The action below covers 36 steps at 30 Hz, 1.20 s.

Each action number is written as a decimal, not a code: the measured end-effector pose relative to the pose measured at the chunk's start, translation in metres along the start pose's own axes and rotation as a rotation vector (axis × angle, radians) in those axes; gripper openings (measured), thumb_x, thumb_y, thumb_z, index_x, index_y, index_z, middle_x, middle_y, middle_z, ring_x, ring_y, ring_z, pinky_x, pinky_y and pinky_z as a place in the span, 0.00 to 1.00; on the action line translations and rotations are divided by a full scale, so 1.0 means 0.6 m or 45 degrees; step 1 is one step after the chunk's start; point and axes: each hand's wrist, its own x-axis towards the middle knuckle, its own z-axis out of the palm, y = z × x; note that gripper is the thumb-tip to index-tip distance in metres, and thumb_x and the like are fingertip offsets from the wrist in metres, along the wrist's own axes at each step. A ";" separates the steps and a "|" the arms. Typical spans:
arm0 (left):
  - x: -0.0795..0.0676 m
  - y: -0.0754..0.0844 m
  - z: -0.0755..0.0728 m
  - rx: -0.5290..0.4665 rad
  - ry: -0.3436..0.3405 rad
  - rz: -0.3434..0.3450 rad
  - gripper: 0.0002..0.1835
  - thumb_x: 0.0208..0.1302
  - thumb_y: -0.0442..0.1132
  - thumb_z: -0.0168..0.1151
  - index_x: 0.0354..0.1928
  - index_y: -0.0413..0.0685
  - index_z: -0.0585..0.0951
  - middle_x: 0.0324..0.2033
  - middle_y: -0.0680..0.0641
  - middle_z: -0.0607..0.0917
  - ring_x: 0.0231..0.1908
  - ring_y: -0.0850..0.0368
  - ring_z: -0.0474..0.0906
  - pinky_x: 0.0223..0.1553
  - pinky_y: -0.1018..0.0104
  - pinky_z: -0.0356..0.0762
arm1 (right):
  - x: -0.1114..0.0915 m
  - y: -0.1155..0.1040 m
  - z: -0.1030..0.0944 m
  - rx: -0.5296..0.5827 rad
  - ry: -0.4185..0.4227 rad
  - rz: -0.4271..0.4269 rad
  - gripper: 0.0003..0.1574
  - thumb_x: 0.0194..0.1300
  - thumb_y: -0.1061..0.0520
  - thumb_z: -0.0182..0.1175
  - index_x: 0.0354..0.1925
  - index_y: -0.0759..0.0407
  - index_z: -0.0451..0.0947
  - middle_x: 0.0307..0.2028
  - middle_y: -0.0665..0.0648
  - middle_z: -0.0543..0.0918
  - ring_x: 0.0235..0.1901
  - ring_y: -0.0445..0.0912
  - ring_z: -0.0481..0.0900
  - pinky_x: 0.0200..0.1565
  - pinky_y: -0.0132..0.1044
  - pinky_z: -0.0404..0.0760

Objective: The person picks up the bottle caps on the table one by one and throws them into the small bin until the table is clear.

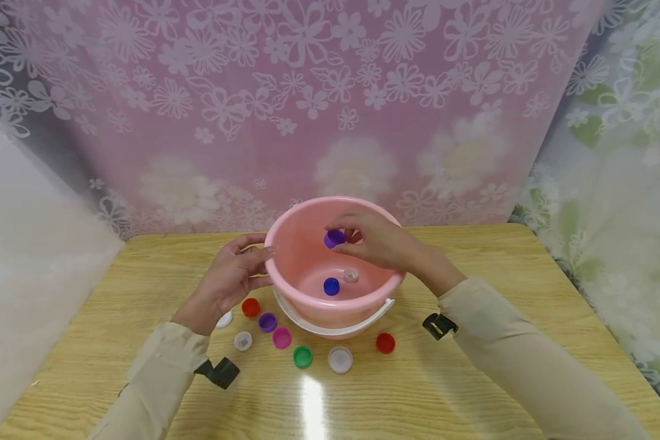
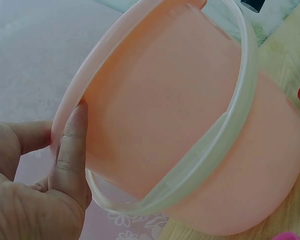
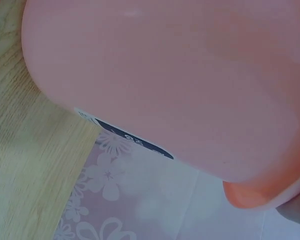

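A pink bucket (image 1: 286, 263) stands on the table, its mouth facing up and its white handle (image 1: 330, 332) hanging down on the near side. My left hand (image 1: 227, 276) grips the bucket's left rim, with the thumb and fingers on either side of it in the left wrist view. Over the bucket's mouth, my right hand (image 1: 376, 239) pinches a purple bottle cap (image 1: 335, 238) between thumb and fingers. Inside on the bottom lie a blue cap (image 1: 332, 286) and a small white cap (image 1: 351, 275). In the right wrist view the bucket's outer wall (image 3: 155, 75) hides most of the right hand.
Several loose caps lie before the bucket: a red cap (image 1: 250, 307), a purple cap (image 1: 267, 322), a magenta cap (image 1: 282, 338), a green cap (image 1: 302, 357) and a white cap (image 1: 340, 360) among them. Another red cap (image 1: 385, 343) sits to the right. A floral curtain (image 1: 319, 122) hangs behind the wooden table (image 1: 473, 269).
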 end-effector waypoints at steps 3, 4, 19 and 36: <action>0.000 -0.001 -0.001 -0.010 -0.005 0.003 0.22 0.66 0.33 0.60 0.59 0.40 0.65 0.38 0.43 0.79 0.29 0.55 0.82 0.35 0.60 0.83 | 0.001 0.000 0.001 -0.016 -0.015 -0.017 0.21 0.60 0.60 0.66 0.53 0.62 0.79 0.46 0.55 0.80 0.39 0.45 0.77 0.43 0.35 0.80; 0.000 -0.001 -0.001 -0.012 -0.006 0.002 0.22 0.66 0.33 0.60 0.59 0.40 0.65 0.38 0.43 0.79 0.29 0.55 0.82 0.35 0.60 0.83 | 0.001 0.000 0.002 -0.020 -0.019 -0.021 0.21 0.60 0.60 0.67 0.53 0.62 0.79 0.46 0.55 0.81 0.39 0.45 0.77 0.43 0.35 0.80; 0.000 -0.004 -0.001 -0.063 -0.007 -0.004 0.20 0.67 0.33 0.59 0.57 0.42 0.67 0.35 0.45 0.81 0.27 0.55 0.82 0.33 0.61 0.84 | 0.001 -0.002 0.001 -0.135 -0.145 -0.011 0.21 0.61 0.57 0.66 0.52 0.62 0.79 0.42 0.54 0.81 0.38 0.45 0.78 0.44 0.37 0.78; 0.001 -0.005 0.003 -0.065 0.000 0.000 0.21 0.66 0.33 0.61 0.58 0.41 0.66 0.35 0.45 0.81 0.27 0.55 0.82 0.33 0.61 0.84 | -0.024 0.001 -0.012 0.012 0.256 0.040 0.15 0.68 0.57 0.59 0.52 0.57 0.80 0.50 0.54 0.81 0.51 0.47 0.77 0.54 0.44 0.75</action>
